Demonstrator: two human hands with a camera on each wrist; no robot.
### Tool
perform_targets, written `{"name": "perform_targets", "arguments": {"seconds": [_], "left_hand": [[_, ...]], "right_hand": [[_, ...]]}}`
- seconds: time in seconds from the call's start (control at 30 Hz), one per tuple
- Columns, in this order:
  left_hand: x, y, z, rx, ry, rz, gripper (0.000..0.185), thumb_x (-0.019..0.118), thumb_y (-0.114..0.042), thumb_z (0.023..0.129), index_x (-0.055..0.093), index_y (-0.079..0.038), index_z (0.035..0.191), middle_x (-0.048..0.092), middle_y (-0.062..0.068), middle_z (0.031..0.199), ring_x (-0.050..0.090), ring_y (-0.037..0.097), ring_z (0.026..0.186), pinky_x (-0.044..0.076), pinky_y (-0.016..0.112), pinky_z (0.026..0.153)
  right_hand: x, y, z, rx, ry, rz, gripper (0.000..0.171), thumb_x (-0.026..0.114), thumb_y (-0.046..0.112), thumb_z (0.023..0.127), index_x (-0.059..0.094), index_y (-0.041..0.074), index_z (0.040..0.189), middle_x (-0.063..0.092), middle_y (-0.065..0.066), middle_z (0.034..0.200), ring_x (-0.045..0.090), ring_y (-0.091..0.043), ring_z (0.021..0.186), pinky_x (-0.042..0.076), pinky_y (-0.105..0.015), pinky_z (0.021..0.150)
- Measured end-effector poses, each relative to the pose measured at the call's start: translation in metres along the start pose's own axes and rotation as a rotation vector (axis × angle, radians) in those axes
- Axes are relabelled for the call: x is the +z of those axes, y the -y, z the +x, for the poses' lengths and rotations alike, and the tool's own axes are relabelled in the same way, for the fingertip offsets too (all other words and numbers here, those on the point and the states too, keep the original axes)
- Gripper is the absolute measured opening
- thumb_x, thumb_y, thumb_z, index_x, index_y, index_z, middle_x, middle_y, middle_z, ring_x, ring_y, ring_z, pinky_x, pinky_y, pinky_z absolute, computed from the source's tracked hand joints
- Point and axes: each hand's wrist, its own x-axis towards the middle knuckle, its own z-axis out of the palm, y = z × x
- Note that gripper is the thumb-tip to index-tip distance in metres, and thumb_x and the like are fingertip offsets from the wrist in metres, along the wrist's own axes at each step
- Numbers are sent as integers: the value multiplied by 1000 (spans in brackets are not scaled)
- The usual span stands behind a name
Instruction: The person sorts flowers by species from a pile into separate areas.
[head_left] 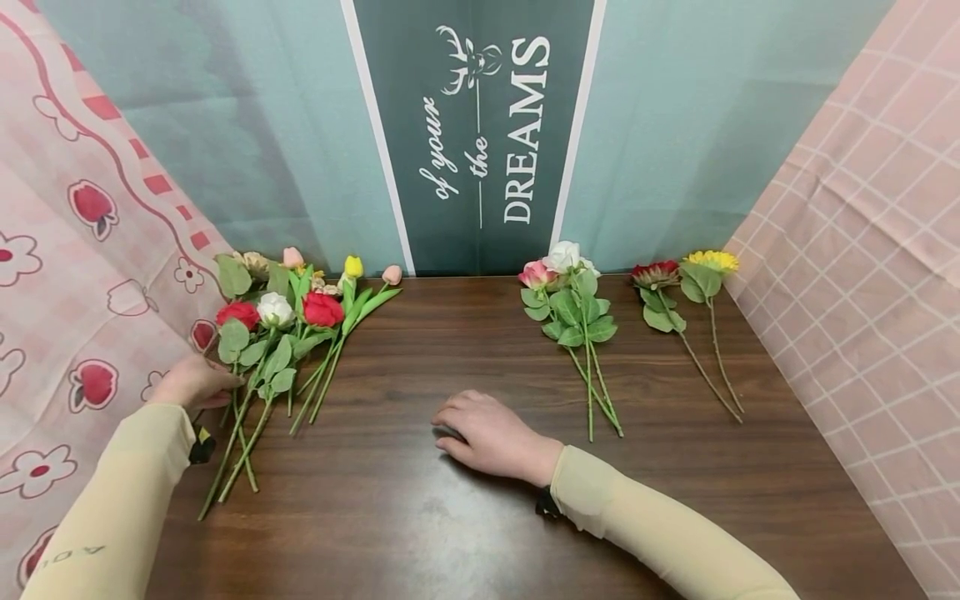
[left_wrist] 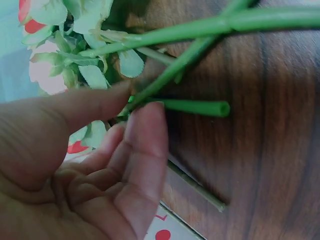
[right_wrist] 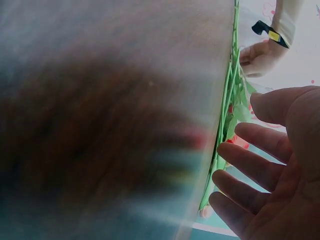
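Note:
A bunch of artificial flowers (head_left: 281,329) lies at the table's left: red roses, a white rose, yellow and pink tulips, with stems pointing toward me. My left hand (head_left: 197,382) is at the bunch's left edge. In the left wrist view its thumb and forefinger (left_wrist: 145,135) pinch a green stem (left_wrist: 195,106) close to its cut end. My right hand (head_left: 487,433) rests palm down on the bare wood at the table's middle, holding nothing. In the right wrist view its fingers (right_wrist: 260,165) are spread and relaxed.
A pink and a white rose (head_left: 570,317) lie right of centre. A dark red flower (head_left: 656,275) and a yellow sunflower (head_left: 708,261) lie further right. Pink patterned cloths (head_left: 862,275) flank the brown table (head_left: 420,517); a teal lettered backdrop stands behind.

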Motion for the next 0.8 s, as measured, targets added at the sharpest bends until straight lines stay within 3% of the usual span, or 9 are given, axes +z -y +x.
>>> {"name": "perform_targets", "arguments": {"seconds": [0.13, 0.3, 0.43, 0.5, 0.63, 0.8], "left_hand": [[-1, 1, -3, -13, 45, 36, 18, 66, -9, 95, 62, 8, 91, 60, 5, 81, 66, 13, 69, 62, 29, 68], [-4, 3, -1, 44, 34, 67, 21, 59, -9, 99, 62, 11, 93, 63, 7, 81, 67, 16, 67, 62, 32, 66], [-6, -5, -7, 105, -2, 111, 23, 52, -10, 102, 58, 11, 94, 63, 8, 80, 66, 17, 68, 61, 32, 65], [-7, -8, -11, 163, -70, 176, 25, 53, -13, 104, 57, 11, 98, 62, 9, 81, 63, 19, 70, 58, 33, 65], [-8, -15, -13, 266, -273, 307, 31, 56, -21, 104, 60, 10, 101, 64, 13, 81, 59, 26, 74, 46, 37, 64], [-10, -28, -12, 324, -430, 328, 34, 59, -27, 103, 65, 6, 101, 66, 16, 81, 58, 30, 73, 44, 41, 65]], "right_hand": [[2, 1, 1, -5, 3, -2, 29, 64, 34, 102, 71, 15, 123, 69, 2, 120, 59, -19, 120, 45, -36, 107], [2, -1, 1, -15, -2, -6, 28, 64, 33, 102, 72, 15, 121, 69, 2, 118, 59, -20, 121, 44, -37, 108], [1, -1, 1, -15, -4, -8, 27, 64, 33, 102, 72, 15, 120, 70, 2, 117, 59, -20, 121, 44, -37, 108], [1, -1, 1, -13, -3, -7, 26, 64, 33, 102, 72, 16, 120, 70, 2, 117, 59, -20, 121, 44, -37, 108], [0, -1, 0, -11, -6, 3, 26, 65, 33, 102, 72, 16, 120, 70, 2, 117, 58, -20, 122, 44, -37, 109], [-1, -3, -1, -3, -19, 15, 25, 64, 33, 102, 73, 16, 119, 70, 3, 116, 59, -19, 120, 44, -36, 108]]}}
